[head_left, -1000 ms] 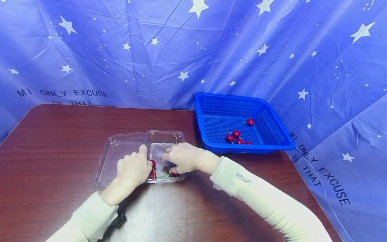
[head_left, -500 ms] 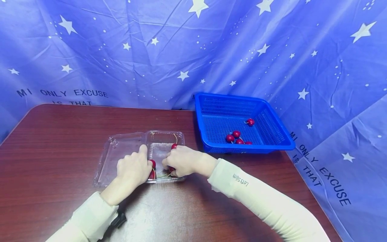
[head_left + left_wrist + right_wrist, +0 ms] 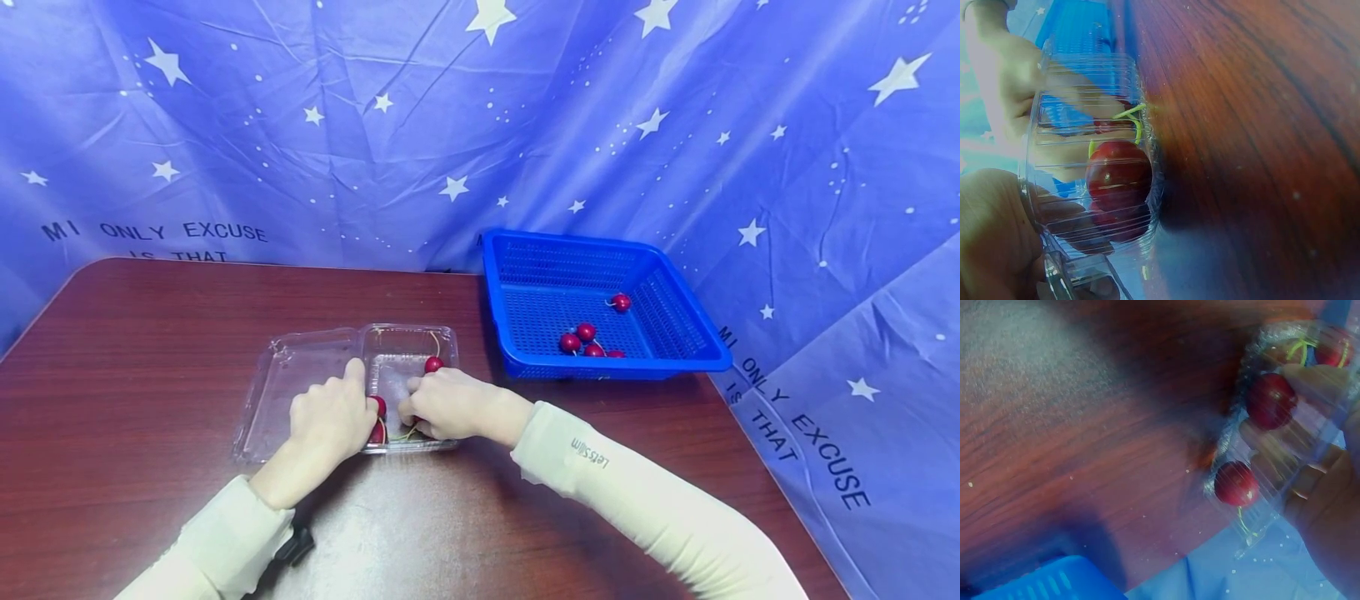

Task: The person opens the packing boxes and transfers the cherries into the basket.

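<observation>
From afar, I've my L hand [image 3: 330,417] gripping the clear box [image 3: 390,379] by its side. My R hand [image 3: 457,404] pinches a cherry [image 3: 1271,401] inside. Squeeze too hard & the cherry may pop out; bump the box & it may tip b/c it looks thin.

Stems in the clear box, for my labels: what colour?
The stems are yellow-green, clearest in the left wrist view.

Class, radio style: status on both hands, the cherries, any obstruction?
Left hand grips clear container at hinge edge. Right hand pinches cherry inside. Two cherries by left hand, another cherry farther back. Lid open, out of the way.
</observation>
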Tool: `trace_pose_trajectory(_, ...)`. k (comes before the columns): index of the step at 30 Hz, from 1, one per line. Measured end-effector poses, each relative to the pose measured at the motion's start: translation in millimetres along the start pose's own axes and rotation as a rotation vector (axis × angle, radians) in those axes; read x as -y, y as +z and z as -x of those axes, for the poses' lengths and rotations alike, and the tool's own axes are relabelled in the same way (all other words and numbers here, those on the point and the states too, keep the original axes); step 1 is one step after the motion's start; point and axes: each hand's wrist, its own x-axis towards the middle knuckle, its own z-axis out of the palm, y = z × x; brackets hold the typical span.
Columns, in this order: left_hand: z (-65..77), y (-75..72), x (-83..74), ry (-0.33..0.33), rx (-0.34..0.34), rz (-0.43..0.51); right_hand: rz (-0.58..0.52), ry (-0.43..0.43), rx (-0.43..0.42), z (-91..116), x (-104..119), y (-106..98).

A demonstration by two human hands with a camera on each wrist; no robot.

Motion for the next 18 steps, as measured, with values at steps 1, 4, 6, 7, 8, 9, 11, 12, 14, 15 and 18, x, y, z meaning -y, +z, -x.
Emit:
trace_pose_trajectory(1, 0.2, -0.2, 0.1, 0.000, 0.001, 0.000, -0.002, 0.002, -0.005, -0.3, 0.2, 0.7)
trace_pose_trajectory(4, 0.6, -1.0, 0.3, -0.002, 0.003, -0.002, -0.023, 0.015, -0.005, -1.5, 0.8, 2.2)
trace_pose_trajectory(6, 0.6, -1.3, 0.1, -0.003, 0.003, -0.001, -0.042, 0.033, 0.006, -2.1, 1.3, 2.7)
trace_pose_trajectory(7, 0.5, -1.5, 0.0, -0.005, 0.004, -0.001, -0.048, 0.039, 0.013, -2.5, 1.6, 2.7)
trace_pose_trajectory(8, 0.4, -1.6, 0.0, -0.005, 0.004, -0.003, -0.052, 0.044, 0.021, -2.9, 2.0, 2.5)
trace_pose_trajectory(9, 0.2, -1.5, 0.0, -0.006, 0.005, -0.003, -0.054, 0.048, 0.027, -3.2, 2.4, 2.6)
trace_pose_trajectory(11, 0.1, -1.4, -0.1, -0.008, 0.009, -0.003, -0.062, 0.057, 0.035, -3.3, 3.1, 2.0)
trace_pose_trajectory(12, -0.1, -1.4, -0.2, -0.008, 0.012, -0.003, -0.065, 0.059, 0.038, -3.2, 3.4, 1.8)
trace_pose_trajectory(14, 0.0, -1.2, -0.2, -0.007, 0.010, -0.003, -0.073, 0.064, 0.035, -2.9, 3.8, 1.9)
trace_pose_trajectory(15, 0.1, -1.1, -0.2, -0.006, 0.009, -0.002, -0.078, 0.065, 0.033, -2.7, 3.9, 2.1)
trace_pose_trajectory(18, 0.3, -0.8, -0.1, -0.003, 0.002, 0.002, -0.073, 0.067, 0.029, -2.4, 3.8, 2.7)
